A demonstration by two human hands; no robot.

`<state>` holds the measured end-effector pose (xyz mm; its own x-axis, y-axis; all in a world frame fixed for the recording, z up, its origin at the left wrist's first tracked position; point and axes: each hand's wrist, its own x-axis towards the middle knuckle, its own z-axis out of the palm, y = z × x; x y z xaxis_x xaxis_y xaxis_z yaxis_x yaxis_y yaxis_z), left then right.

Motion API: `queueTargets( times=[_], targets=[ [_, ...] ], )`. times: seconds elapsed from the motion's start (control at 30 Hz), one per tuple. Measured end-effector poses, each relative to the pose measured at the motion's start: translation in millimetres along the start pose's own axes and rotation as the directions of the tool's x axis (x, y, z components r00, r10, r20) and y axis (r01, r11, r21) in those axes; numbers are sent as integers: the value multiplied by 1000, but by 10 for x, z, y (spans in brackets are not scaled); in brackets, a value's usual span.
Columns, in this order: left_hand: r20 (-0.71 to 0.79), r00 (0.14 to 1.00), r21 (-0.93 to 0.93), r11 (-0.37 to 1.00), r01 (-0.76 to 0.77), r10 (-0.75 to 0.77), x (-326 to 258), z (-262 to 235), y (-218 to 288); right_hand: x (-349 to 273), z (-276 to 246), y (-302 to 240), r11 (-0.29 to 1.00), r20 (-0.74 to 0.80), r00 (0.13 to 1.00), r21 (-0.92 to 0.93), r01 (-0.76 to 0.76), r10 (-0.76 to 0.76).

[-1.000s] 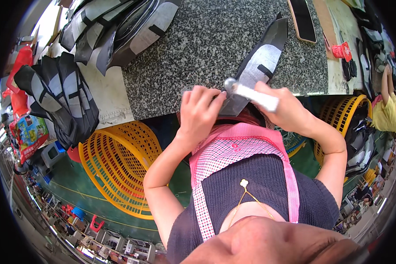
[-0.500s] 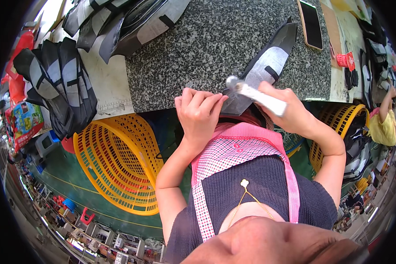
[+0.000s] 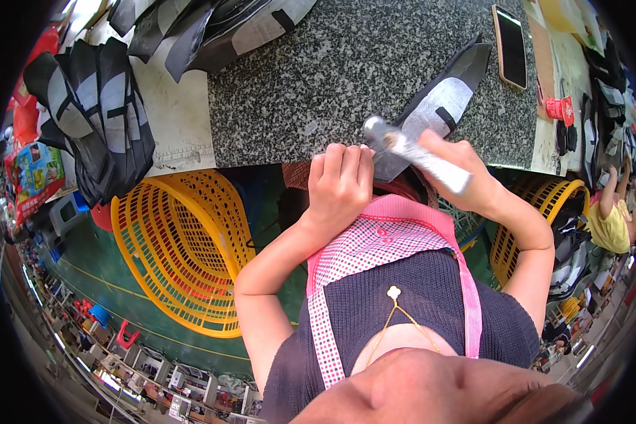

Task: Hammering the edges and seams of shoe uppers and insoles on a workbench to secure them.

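My right hand (image 3: 463,166) is wrapped round the handle of a hammer (image 3: 437,167). The metal hammer head hangs over the near end of a black shoe-upper piece (image 3: 442,102), which has a pale grey backing patch and a small black strip. That piece slants across the speckled stone slab (image 3: 297,92), its near end at the slab's front edge. My left hand (image 3: 340,180) is closed at the near left corner of the piece, fingers curled; the thumb is mostly hidden. The hammer is slightly blurred, and I cannot tell whether it touches the piece.
Stacks of similar black pieces (image 3: 95,120) lie at the left and far left (image 3: 258,35). A phone (image 3: 510,48) and a red spool (image 3: 560,109) are at the right. Yellow baskets stand below the table at left (image 3: 184,247) and right (image 3: 537,226). Another person (image 3: 611,219) sits far right.
My left hand has shifted a little to the right along the slab edge, closer to the hammer head. The hammer stays over the piece, and the whole view has moved slightly.
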<state>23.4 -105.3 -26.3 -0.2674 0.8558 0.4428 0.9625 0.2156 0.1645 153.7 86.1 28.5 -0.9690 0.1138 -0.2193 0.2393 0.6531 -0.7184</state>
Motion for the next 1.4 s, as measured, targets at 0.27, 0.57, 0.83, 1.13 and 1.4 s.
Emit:
queueTargets(
  times=[0.27, 0.57, 0.83, 1.13, 1.4],
  targets=[
    [65, 990, -145, 983, -113, 123, -85, 190, 328, 99, 1, 49, 997, -45, 997, -36, 64, -65],
    [5, 985, 27, 985, -173, 173, -70, 300, 325, 188, -23, 79, 996, -62, 994, -24, 88, -89],
    [64, 986, -148, 979, -140, 151, 67, 290, 192, 155, 73, 269, 979, -186, 982, 191, 78, -41],
    [-607, 692, -152, 912, 381, -391, 281, -1324, -1537, -51, -623, 399, 685, -618, 675, 693, 226, 402],
    [-367, 798, 573, 560, 598, -478, -693, -1503, -3440, 297, -539, 664, 745, -494, 788, 664, 70, 367]
  ],
)
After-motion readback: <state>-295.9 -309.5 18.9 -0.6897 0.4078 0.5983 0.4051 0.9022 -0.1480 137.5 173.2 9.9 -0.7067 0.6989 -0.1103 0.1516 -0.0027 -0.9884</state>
